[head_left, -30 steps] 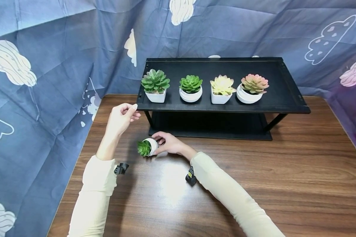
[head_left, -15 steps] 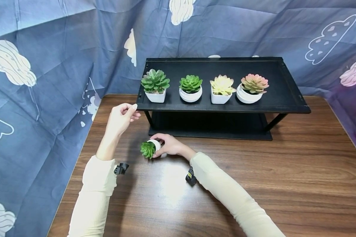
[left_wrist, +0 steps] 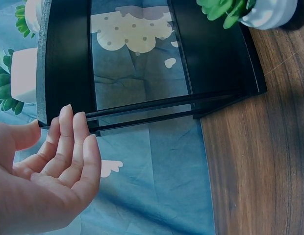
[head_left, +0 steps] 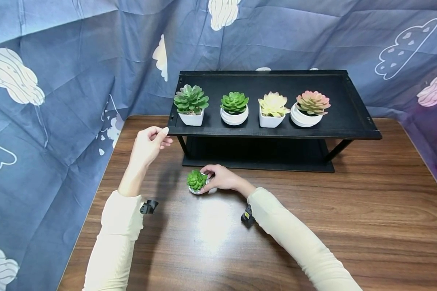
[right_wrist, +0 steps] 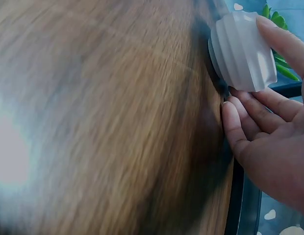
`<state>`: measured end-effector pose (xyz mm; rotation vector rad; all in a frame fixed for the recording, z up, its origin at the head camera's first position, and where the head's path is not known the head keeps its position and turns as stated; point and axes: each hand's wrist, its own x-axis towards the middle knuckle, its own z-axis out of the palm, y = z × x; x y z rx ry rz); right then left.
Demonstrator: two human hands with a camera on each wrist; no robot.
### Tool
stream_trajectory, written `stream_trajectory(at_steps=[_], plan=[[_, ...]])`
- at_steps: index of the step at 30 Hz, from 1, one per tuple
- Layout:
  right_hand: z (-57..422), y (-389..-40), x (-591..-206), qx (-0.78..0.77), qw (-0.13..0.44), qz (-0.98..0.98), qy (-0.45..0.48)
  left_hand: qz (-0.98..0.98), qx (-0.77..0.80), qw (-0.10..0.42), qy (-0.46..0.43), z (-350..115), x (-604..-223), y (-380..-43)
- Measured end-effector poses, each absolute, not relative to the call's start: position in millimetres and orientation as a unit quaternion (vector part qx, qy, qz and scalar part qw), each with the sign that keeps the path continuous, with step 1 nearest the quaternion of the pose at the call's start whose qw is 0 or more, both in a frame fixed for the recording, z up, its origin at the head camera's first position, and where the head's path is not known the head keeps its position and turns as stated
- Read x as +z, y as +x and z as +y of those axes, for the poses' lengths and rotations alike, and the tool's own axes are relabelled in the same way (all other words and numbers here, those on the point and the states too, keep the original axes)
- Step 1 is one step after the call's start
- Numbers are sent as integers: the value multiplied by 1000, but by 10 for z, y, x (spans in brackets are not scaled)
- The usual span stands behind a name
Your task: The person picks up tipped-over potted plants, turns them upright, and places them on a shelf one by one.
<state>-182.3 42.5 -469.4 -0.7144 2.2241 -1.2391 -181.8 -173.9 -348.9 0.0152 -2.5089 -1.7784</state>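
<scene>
In the head view, my right hand grips the ribbed white pot of a small green succulent near the tabletop, in front of the black two-tier shelf. The plant's leaves face up. Seen from the right wrist, thumb and fingers sit on either side of the white pot. At the shelf's front left corner, my left hand pinches the upper board between thumb and fingers; the left wrist view shows this hand at the board's end.
On the top tier stand a dark green succulent, a bright green one, a yellow one and a pink one, all in white pots. A blue cloud-print cloth hangs behind the wooden table.
The succulent in my right hand has turned from lying on its side to leaves up, and has shifted slightly right with the hand. My left hand stays at the shelf corner.
</scene>
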Motion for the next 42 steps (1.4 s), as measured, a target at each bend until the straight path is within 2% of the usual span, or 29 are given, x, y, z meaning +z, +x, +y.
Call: stream_trajectory(at_steps=[12, 34, 42], plan=[[546, -1806, -4711, -477, 246, 791, -294, -818, -574, 33, 3, -1735, -3493, -1831], [506, -1746, -4765, -479, 186, 806, -294, -819, -572, 32, 5, -1736, -3479, -1826], [572, -1732, -4601, -475, 225, 803, -282, -820, -571, 30, 8, -1750, -3488, -1816]])
